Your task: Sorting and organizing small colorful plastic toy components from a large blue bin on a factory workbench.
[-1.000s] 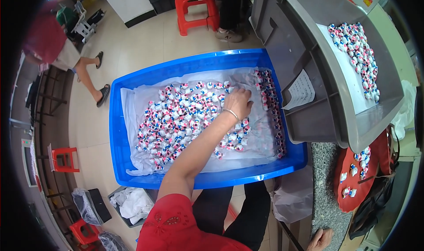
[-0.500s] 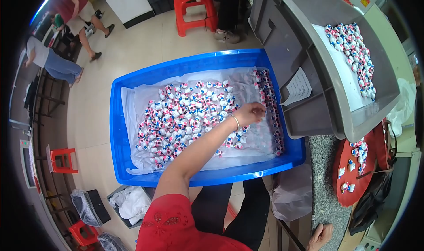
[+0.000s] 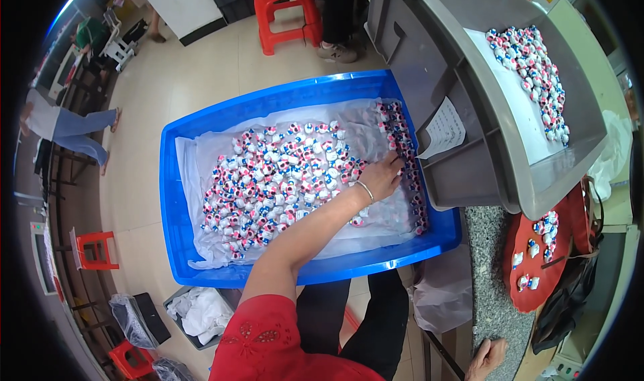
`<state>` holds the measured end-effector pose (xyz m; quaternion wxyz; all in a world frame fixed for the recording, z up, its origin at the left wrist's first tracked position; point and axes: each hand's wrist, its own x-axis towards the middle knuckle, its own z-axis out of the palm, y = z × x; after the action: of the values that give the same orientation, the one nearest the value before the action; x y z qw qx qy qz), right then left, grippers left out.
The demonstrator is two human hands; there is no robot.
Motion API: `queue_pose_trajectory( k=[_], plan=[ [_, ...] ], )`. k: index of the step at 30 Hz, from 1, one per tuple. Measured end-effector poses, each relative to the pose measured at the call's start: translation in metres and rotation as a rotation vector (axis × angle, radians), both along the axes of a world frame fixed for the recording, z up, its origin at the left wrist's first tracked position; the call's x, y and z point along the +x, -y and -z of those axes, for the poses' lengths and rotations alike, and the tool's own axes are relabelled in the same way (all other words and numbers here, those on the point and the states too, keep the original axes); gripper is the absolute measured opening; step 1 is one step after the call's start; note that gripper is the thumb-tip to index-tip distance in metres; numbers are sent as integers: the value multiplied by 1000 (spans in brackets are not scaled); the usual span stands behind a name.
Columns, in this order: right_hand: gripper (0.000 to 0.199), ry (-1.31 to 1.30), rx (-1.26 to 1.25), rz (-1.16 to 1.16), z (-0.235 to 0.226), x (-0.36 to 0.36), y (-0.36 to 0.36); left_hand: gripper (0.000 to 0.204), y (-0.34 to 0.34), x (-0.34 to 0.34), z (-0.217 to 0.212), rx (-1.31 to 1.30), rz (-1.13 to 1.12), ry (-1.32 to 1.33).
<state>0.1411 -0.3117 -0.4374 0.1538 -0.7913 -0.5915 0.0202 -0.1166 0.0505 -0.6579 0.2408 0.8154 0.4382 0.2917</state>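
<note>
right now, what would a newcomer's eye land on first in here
Probably the bright blue tub at the centre, with white, pink and blue figurines spread over its white liner. Next, the left hand, a bracelet on its wrist, at the row of figurines along the tub's right side. Then the tilted grey bin at upper right, holding more figurines.

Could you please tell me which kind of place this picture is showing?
Probably a small factory or workshop, though I cannot be certain. A blue tub holds many similar little figures, more lie in a grey bin, and plain red stools stand around.
</note>
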Motion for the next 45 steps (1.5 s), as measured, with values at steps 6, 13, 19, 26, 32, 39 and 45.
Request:
queue_pose_trajectory(
  k=[6,13,19,26,32,39,45],
  plan=[
    [25,-23,14,-14,-2,-4,3,33,3,-9,-23,1,-73,-143],
    [25,10,2,31,-24,-11,24,20,-38,-82,-34,180,-321,-125],
    [26,23,9,22,-13,-12,22,22,-60,-79,-51,-122,-318,-615],
    [25,17,17,3,-14,-14,13,25,-58,-87,-56,-192,-335,-680],
    [26,19,-4,-2,-18,-10,19,21,-53,-99,-53,-170,-309,-514],
    [25,12,8,-8,-18,6,16,21,-18,-64,-37,-102,-15,209],
    [26,-6,-11,-21,-12,10,15,25,27,-15,-35,7,125,184]
  ],
)
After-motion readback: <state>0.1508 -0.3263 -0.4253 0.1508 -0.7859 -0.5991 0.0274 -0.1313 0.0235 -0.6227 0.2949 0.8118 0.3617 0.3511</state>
